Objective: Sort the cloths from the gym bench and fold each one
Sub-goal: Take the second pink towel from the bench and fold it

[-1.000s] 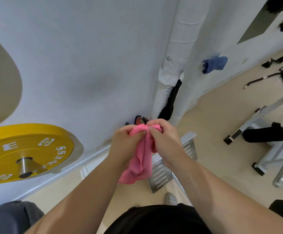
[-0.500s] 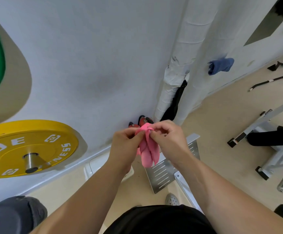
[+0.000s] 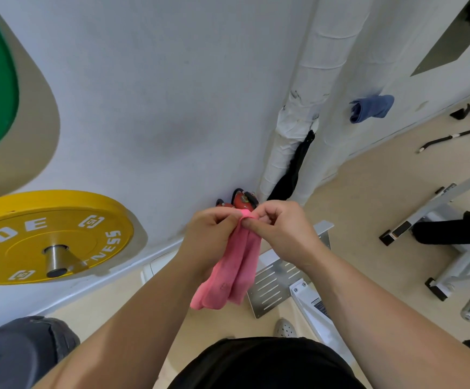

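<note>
2 hands [image 3: 252, 237] pinch pink cloth's [image 3: 232, 273] top.

The cloth [image 3: 228, 265] hangs between the left hand [image 3: 208, 240] and right hand [image 3: 281, 234], over a footplate [image 3: 278, 284] on the floor [image 3: 368, 206]. A disc [image 3: 45, 237] sits left, a pipe [image 3: 306, 108] behind, a second cloth [image 3: 371, 108] right of the pipe.

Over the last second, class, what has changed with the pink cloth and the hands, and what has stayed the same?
The pink cloth, bunched up short half a second ago, now hangs longer in two side-by-side lengths. The left hand and the right hand keep pinching its top edge, close together. The yellow weight plate and the blue cloth are unchanged.
</note>
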Demonstrator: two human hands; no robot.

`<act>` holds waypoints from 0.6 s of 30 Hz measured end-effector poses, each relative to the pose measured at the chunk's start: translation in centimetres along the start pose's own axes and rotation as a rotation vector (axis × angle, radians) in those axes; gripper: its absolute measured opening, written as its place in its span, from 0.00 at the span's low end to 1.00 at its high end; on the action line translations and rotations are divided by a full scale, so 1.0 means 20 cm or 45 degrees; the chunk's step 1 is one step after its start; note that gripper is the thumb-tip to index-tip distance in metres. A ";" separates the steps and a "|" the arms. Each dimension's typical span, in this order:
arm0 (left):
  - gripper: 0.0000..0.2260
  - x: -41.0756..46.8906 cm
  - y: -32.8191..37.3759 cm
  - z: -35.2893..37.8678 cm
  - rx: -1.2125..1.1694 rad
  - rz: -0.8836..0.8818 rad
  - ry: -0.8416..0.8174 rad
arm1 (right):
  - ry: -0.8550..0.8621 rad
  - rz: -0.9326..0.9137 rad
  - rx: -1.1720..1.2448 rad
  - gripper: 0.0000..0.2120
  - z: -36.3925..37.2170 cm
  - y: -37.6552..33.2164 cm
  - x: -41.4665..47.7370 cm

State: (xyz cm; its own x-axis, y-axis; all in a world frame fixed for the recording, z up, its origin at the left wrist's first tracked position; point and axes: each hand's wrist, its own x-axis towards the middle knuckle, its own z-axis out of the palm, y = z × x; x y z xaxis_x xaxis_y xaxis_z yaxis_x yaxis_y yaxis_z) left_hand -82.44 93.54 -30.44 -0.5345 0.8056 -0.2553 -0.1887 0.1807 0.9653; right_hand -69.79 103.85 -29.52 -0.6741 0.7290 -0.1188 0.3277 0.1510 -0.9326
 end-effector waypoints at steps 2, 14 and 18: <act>0.12 0.00 0.00 -0.01 0.043 -0.004 -0.038 | 0.007 -0.014 -0.057 0.09 -0.01 -0.02 0.00; 0.08 -0.03 0.05 -0.05 0.044 0.057 -0.223 | -0.025 -0.109 -0.447 0.13 -0.08 -0.07 0.04; 0.08 -0.03 0.05 -0.05 0.060 0.034 -0.168 | -0.125 -0.149 -0.274 0.23 -0.07 -0.05 0.03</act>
State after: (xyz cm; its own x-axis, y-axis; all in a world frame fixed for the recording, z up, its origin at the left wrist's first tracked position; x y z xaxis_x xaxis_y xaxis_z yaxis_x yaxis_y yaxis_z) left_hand -83.16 92.73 -29.41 -0.4251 0.8773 -0.2229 -0.1354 0.1819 0.9740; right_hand -69.64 105.16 -28.22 -0.7731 0.6318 -0.0569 0.3700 0.3762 -0.8494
